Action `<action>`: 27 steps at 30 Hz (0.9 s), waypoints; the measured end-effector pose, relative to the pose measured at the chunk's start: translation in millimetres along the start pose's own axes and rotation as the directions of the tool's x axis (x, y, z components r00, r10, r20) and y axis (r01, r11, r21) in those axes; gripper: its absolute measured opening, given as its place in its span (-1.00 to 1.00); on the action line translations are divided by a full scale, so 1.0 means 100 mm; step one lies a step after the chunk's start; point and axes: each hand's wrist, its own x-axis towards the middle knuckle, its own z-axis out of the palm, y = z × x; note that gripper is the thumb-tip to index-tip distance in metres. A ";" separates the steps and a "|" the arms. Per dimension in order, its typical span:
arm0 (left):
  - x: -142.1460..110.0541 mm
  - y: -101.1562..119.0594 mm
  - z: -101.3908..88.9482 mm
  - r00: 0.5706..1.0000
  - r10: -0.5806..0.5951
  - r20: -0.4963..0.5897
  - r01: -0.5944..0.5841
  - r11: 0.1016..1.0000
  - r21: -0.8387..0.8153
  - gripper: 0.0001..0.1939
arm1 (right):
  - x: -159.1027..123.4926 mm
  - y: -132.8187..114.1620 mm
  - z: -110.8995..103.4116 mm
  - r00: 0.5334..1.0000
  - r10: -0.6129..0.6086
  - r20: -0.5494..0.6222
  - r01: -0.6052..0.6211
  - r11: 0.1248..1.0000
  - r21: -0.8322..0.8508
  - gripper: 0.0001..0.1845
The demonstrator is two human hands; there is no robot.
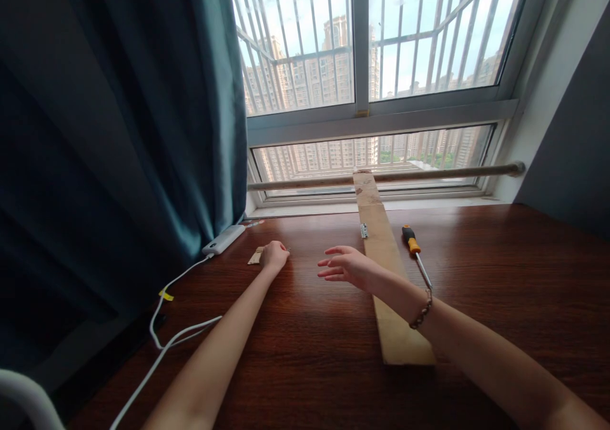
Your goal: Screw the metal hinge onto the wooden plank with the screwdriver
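My left hand [274, 256] is closed low over the tabletop, with a tiny glint at its fingertips too small to name. Partly under it lies a small piece of tan card or paper [255, 256]. My right hand [349, 267] is open, fingers spread and pointing left, with nothing in it. My right forearm crosses above a long wooden board [405, 344], whose far end reaches the rail by the window. At the board's left edge is a small metal hinge [364, 230]. A screwdriver [412, 241] with a black and yellow handle lies right of the board.
A white power strip or adapter [223, 239] sits at the back left, its white cable [159, 347] looping along the table's left side. A dark blue curtain [210, 131] hangs there. The horizontal rail [443, 174] runs before the window above the brown table [500, 277].
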 end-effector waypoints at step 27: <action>-0.13 0.54 0.01 0.980 0.191 -0.052 -0.191 0.982 0.002 -0.77 | -0.07 -0.94 -0.76 0.782 -0.601 -0.168 0.368 0.662 -0.653 -0.90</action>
